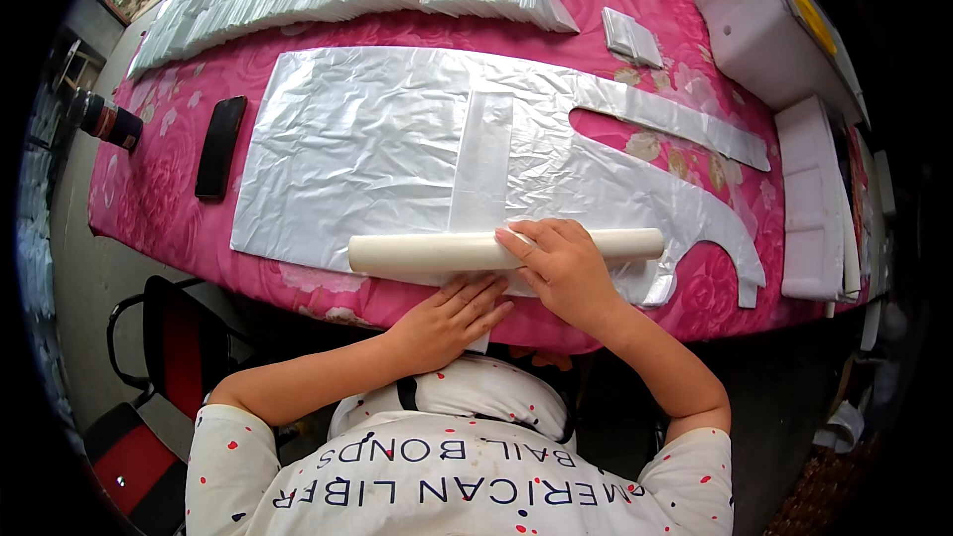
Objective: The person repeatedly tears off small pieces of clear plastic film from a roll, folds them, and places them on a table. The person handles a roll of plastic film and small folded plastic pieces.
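Cylinder [422, 251] being held on sheet [357, 149] by right hand's [566, 273] curled fingers; left hand's [450, 320] straight; next, even pressure likely being needed.

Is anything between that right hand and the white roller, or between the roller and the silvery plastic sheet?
Nothing visible separates the right hand from the white roller, which it touches directly. A pale strip on the silvery plastic sheet, however, appears to run beneath the roller near its middle, though the contact is hidden.
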Demonstrator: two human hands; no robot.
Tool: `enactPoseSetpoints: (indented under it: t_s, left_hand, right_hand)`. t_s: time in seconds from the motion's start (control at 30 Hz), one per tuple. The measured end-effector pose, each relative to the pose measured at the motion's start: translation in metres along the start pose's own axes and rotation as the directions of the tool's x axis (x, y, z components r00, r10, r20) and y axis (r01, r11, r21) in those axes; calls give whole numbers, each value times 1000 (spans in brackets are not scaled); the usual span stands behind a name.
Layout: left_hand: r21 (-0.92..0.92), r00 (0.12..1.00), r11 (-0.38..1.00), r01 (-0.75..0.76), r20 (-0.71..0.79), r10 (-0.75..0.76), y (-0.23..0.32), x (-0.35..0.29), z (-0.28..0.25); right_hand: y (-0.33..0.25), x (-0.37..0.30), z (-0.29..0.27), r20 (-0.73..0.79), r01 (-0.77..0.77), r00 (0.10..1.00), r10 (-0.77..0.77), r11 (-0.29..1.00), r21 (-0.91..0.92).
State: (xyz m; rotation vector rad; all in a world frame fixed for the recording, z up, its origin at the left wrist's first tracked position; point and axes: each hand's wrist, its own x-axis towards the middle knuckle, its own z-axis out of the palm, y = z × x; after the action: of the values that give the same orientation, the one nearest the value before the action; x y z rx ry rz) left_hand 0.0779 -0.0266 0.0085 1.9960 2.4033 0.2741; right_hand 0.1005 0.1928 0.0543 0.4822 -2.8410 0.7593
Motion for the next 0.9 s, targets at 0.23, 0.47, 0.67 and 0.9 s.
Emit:
enactPoseSetpoints:
  t_s: [0.23, 0.47, 0.67, 0.9]
  left_hand:
    - [4, 1000, 1000, 2, 31, -2, 1, -3, 5]
    - [-117, 997, 991, -67, 33, 71, -7, -8, 0]
    - [-336, 997, 942, 16, 76, 10, -23, -20, -20]
    - [-426, 969, 895, -130, -244, 25, -38, -26, -13]
  right_hand:
    - [54, 68, 12, -167, -2, 986, -14, 995, -96]
    - [83, 111, 14, -230, -29, 973, -11, 985, -170]
    - [38, 65, 18, -89, 89, 992, -91, 996, -24]
    - [-11, 7, 29, 170, 167, 959, -228, 936, 310]
